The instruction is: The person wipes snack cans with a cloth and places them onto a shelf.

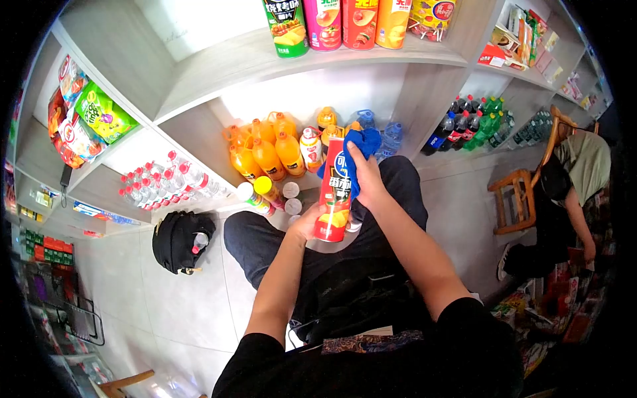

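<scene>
A red chip canister (pixel 334 205) with a picture of chips stands nearly upright between my hands, above my lap. My left hand (pixel 308 223) is wrapped round its lower left side. Against its upper right side, my right hand (pixel 366 174) presses a blue cloth (pixel 363 142), which covers part of the canister's top. Several canisters with white and yellow lids (pixel 267 188) are on the floor just beyond my left hand. Behind them, orange juice bottles (pixel 267 158) fill the lower shelf.
More canisters (pixel 322 23) line the shelf above. Cola and green bottles (pixel 472 126) stand at right, water bottles (pixel 176 179) at left. A black backpack (pixel 180 242) lies on the floor. Another person (pixel 584 166) sits by a wooden chair (pixel 514 199) at far right.
</scene>
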The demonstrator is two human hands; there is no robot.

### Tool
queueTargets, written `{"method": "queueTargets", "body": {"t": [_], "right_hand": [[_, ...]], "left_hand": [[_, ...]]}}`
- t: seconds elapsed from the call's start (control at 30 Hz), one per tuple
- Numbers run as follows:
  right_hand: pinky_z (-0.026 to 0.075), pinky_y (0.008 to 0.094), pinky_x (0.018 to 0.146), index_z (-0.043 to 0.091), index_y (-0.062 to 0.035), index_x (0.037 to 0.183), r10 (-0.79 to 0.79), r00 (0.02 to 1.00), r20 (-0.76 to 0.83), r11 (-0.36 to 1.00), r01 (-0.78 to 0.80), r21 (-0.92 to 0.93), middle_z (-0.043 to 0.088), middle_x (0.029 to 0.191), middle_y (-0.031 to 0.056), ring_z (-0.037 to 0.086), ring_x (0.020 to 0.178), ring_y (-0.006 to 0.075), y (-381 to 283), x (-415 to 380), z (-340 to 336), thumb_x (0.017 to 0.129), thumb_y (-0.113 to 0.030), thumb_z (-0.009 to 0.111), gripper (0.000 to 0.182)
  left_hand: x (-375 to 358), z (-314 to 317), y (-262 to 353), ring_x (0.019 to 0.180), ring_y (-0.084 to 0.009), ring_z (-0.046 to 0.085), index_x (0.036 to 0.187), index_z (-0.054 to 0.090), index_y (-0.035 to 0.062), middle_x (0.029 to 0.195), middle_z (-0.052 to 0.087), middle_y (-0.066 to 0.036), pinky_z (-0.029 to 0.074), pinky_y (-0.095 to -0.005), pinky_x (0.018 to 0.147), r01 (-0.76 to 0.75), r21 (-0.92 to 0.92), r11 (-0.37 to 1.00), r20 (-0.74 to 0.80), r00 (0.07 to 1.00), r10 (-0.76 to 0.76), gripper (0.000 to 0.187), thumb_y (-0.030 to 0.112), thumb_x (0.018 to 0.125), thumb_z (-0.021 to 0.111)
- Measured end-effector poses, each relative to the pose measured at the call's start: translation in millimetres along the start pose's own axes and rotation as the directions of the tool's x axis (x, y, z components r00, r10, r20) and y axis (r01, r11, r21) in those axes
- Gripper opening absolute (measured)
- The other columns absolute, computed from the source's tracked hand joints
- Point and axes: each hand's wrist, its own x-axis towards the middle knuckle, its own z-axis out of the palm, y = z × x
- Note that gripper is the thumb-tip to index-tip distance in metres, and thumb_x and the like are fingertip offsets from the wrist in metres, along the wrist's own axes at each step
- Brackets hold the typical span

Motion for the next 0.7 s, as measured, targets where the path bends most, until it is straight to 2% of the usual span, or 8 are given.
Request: {"method": "queueTargets", "body": {"t": [0.03,0.13,0.17,0.3,0.47,0.5,0.6,0.7], "right_hand": [[0.055,0.0316,0.080,0.047,-0.0034,0.124,-0.037,0.999,-0.036,0.999,0.036,-0.013,0.062,0.107,0.0083,0.064,0.091,0.0172,0,3,-2,0.087,-0.025,0.070,0.049],[0.052,0.0294,0.082,0.045,-0.0038,0.126,-0.187,0.980,-0.075,0.973,0.173,-0.155,0.060,0.110,0.0071,0.062,0.093,0.0150,-3,5,-5,0.085,-0.023,0.073,0.053],[0.051,0.0293,0.081,0.045,-0.0038,0.127,-0.247,0.966,-0.071,0.944,0.223,-0.245,0.060,0.110,0.0068,0.061,0.093,0.0150,0,8,-9,0.084,-0.023,0.074,0.054],[0.051,0.0287,0.081,0.054,-0.0021,0.120,-0.407,0.913,0.035,0.780,0.368,-0.506,0.064,0.102,0.0053,0.062,0.089,0.0137,0,17,-15,0.084,-0.020,0.074,0.045],[0.052,0.0324,0.078,0.063,-0.0015,0.107,-0.274,0.892,0.360,0.376,0.444,-0.813,0.069,0.096,0.0102,0.066,0.084,0.0178,-35,16,-11,0.085,-0.033,0.072,0.039],[0.052,0.0362,0.078,0.064,-0.0022,0.107,-0.248,0.855,0.456,0.230,0.509,-0.830,0.069,0.097,0.0163,0.068,0.084,0.0271,-46,10,-3,0.086,-0.044,0.067,0.047],[0.052,0.0394,0.078,0.065,-0.0039,0.107,0.048,0.946,0.322,0.040,0.320,-0.946,0.068,0.095,0.0200,0.067,0.087,0.0353,-59,13,5,0.086,-0.048,0.063,0.049],[0.052,0.0420,0.077,0.066,-0.0063,0.103,-0.088,0.872,0.481,-0.084,0.475,-0.876,0.067,0.091,0.0199,0.065,0.086,0.0371,-42,20,0,0.084,-0.047,0.065,0.045]], "left_hand": [[5,3,-1,0.105,-0.0305,0.061,0.135,0.042,0.0046,0.118,0.058,-0.016,0.050,-0.0467,0.092,-0.013,0.018,1.000,-0.051,0.999,0.014,0.066,0.037,0.085,0.069],[13,25,-5,0.109,-0.0235,0.058,0.136,0.040,0.0045,0.119,0.057,-0.013,0.046,-0.0407,0.097,-0.078,0.474,0.877,-0.313,0.916,0.251,0.061,0.027,0.087,0.068],[16,32,-2,0.112,-0.0188,0.056,0.139,0.034,0.0040,0.123,0.056,-0.011,0.044,-0.0363,0.098,-0.049,0.582,0.811,-0.313,0.908,0.280,0.069,0.026,0.085,0.071],[21,23,-3,0.110,-0.0228,0.057,0.138,0.028,0.0014,0.119,0.058,-0.015,0.045,-0.0371,0.095,0.123,0.856,0.502,-0.346,0.857,0.381,0.084,0.030,0.077,0.077],[18,33,1,0.101,-0.0339,0.062,0.127,0.033,-0.0026,0.107,0.060,-0.022,0.048,-0.0395,0.088,0.241,0.915,0.322,-0.382,0.773,0.506,0.080,0.032,0.072,0.079],[18,31,2,0.099,-0.0361,0.062,0.126,0.033,-0.0033,0.105,0.060,-0.024,0.049,-0.0401,0.086,0.259,0.922,0.287,-0.377,0.767,0.519,0.079,0.032,0.072,0.079],[18,32,2,0.098,-0.0377,0.062,0.121,0.035,-0.0031,0.105,0.060,-0.025,0.049,-0.0413,0.084,0.246,0.938,0.244,-0.341,0.783,0.520,0.075,0.030,0.071,0.079],[17,24,-5,0.097,-0.0382,0.062,0.119,0.036,-0.0024,0.104,0.060,-0.025,0.049,-0.0426,0.084,0.326,0.931,0.167,-0.363,0.757,0.543,0.073,0.030,0.071,0.080]]}}
